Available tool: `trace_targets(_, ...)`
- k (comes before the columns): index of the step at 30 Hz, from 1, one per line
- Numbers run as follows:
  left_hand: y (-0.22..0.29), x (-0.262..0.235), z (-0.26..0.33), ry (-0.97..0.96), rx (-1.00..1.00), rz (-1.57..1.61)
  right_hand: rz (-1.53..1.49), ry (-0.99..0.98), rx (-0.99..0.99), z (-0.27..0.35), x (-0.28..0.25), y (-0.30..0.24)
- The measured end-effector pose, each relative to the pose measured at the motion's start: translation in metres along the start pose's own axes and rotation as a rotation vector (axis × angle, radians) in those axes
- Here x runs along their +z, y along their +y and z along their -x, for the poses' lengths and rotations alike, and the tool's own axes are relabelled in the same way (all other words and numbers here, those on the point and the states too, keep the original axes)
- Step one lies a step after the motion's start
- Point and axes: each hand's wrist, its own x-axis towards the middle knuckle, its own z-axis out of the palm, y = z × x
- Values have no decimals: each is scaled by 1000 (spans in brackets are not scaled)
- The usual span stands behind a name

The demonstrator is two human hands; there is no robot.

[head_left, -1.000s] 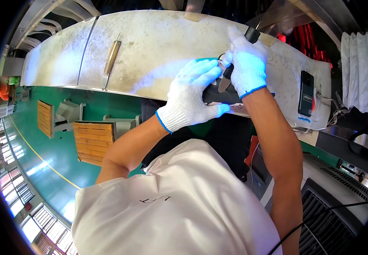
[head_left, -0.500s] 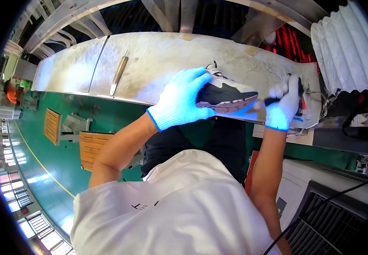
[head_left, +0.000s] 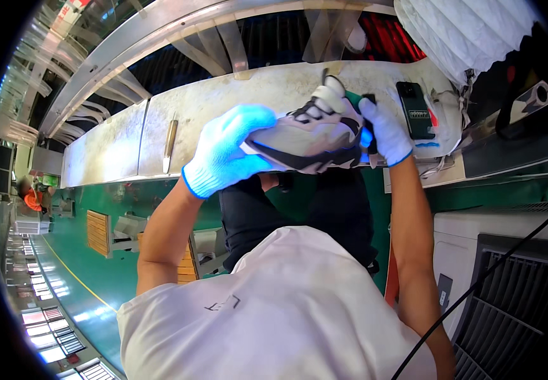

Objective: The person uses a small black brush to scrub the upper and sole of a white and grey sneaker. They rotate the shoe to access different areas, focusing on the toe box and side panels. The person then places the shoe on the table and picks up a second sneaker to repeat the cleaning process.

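My left hand [head_left: 226, 152], in a white knit glove with a blue hem lit blue, is closed round the toe end of a white, grey and black sneaker [head_left: 315, 140]. The shoe is held side-on above the bench's near edge, its laces up and its heel to the right. At the heel is my right hand [head_left: 385, 130], also gloved, its fingers closed round a slim dark tool [head_left: 373, 157]. One dark end of that tool shows above the fingers and another below. Its working tip cannot be made out. Blue light falls between hand and heel.
A tool with a wooden handle and flat metal blade [head_left: 170, 142] lies left on the pale bench [head_left: 112, 142]. Right of my right hand lies a dark phone [head_left: 415, 111]. A white ribbed duct [head_left: 467, 38] hangs at upper right. A person in orange [head_left: 33, 200] is far left.
The sneaker has turned so its toe points left and its side faces me. My left hand has moved left to the toe; my right hand has come in from the right to the heel.
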Motion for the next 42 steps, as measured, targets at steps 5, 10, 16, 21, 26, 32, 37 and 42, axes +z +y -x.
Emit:
trace_targets(5,-58,26,60,-223,-258,-186,409,80,50,-16,55,-4)
trace_targets(10,-14,29,33,-321,-389,-110,527,173,-14,-16,60,-1)
trace_targets(16,6,61,-6,-286,-337,-102,446,138,-7,-12,60,-1)
trace_targets(21,9,68,-16,-368,-414,-233,-37,419,-264,-18,51,-1)
trace_targets(26,0,69,-15,-361,-380,-248,-380,496,-281,-34,77,-6)
trace_targets(32,-7,63,-10,-384,-307,-245,-339,250,-308,-31,70,2)
trace_targets(37,-4,64,-12,-384,-332,-261,-323,246,-358,-27,78,2)
trace_targets(42,-2,76,-10,-334,-339,-323,-647,14,-377,-24,58,28)
